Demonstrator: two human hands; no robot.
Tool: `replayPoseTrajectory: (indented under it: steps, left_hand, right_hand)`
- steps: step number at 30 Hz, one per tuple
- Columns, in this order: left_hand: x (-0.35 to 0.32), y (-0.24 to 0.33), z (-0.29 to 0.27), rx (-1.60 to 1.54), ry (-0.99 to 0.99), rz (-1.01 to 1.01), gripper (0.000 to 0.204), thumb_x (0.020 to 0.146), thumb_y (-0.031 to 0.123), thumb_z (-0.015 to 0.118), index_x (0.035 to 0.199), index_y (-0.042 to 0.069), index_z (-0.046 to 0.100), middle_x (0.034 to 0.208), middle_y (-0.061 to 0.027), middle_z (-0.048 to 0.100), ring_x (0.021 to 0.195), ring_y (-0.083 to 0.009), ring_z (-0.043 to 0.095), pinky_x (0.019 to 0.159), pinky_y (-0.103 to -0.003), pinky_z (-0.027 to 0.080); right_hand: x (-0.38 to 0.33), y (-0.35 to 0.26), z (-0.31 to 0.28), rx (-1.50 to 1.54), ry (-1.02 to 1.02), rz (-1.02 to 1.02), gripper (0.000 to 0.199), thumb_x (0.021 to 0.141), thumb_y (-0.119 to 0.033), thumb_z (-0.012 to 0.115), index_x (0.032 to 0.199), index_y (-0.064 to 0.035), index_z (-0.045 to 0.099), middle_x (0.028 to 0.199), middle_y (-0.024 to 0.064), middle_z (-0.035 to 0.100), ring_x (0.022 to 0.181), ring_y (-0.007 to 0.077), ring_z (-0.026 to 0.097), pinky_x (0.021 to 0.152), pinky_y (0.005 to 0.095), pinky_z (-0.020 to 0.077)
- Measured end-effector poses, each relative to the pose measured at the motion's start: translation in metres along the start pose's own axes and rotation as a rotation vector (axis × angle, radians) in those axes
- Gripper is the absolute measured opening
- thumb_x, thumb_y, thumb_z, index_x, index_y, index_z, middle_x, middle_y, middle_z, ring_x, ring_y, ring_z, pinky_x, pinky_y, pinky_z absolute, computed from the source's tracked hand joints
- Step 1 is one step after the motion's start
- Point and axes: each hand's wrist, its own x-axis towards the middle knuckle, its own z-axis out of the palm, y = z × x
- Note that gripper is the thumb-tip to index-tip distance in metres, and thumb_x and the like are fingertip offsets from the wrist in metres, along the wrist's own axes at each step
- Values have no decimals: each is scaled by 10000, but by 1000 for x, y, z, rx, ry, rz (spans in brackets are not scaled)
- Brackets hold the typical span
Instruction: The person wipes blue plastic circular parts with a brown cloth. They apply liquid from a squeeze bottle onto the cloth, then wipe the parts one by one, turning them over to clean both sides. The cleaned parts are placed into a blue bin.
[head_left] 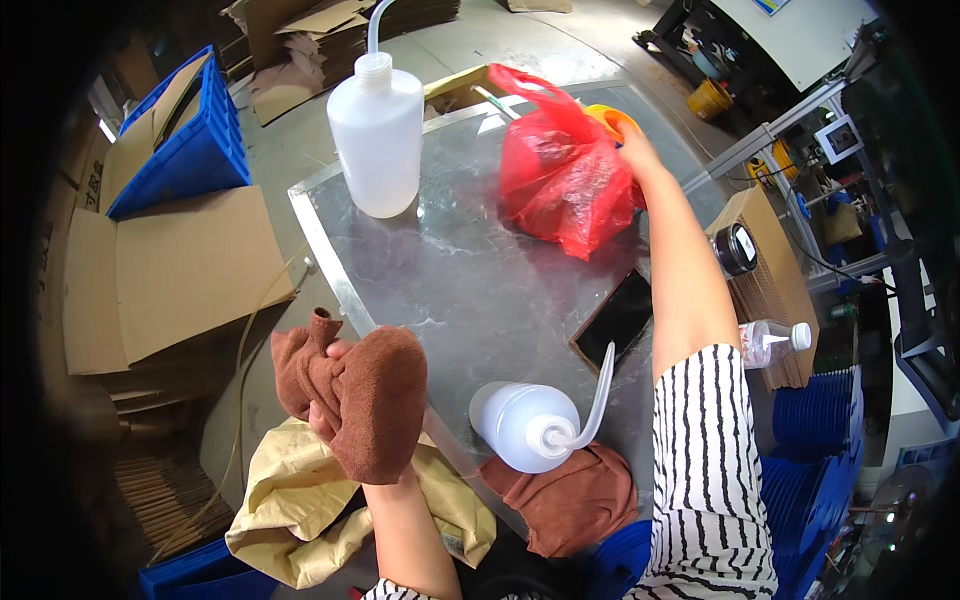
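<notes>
My left hand [322, 415] is wrapped in and closed on a bunched brown cloth [385, 390], held up at the table's left edge. My right arm stretches to the far right of the table. There my right hand [636, 152] grips a yellow-orange rounded thing [604, 118], partly hidden behind a crumpled red plastic bag [565, 170]. Its fingers are mostly out of sight. Close to my body, a small squeeze bottle [525, 425] with a bent spout stands beside a second brown cloth [575, 500]. A larger white squeeze bottle [378, 140] stands at the far left.
A dark phone-like slab [615, 315] lies on the grey table [450, 270] by my right forearm. Past that arm are a dark-lidded jar [735, 250] and a clear bottle [770, 343]. Yellow fabric [290, 500] hangs near my left forearm. Cardboard [190, 270] and a blue crate [190, 150] lie left.
</notes>
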Motion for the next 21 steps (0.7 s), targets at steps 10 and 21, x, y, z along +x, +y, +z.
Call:
replayPoseTrajectory:
  steps: [10, 21]
  left_hand:
    - [-5, 3, 32, 552, -29, 232, 293, 984, 118, 462, 1268, 50, 492, 1223, -50, 527, 1116, -185, 508, 1030, -311, 378]
    - [-37, 80, 17, 822, -108, 532, 402, 977, 89, 440, 1374, 42, 405, 1373, -79, 484, 1213, -207, 498, 1058, -384, 407]
  right_hand:
    - [-44, 5, -13, 645, 375, 297, 436, 785, -222, 752, 1154, -31, 620, 1176, 134, 625, 1105, 254, 585, 929, 377, 445]
    - [-272, -98, -266, 2041, 189, -266, 472, 972, -370, 467, 1343, -79, 492, 1235, 102, 606, 1266, 315, 484, 1100, 462, 314]
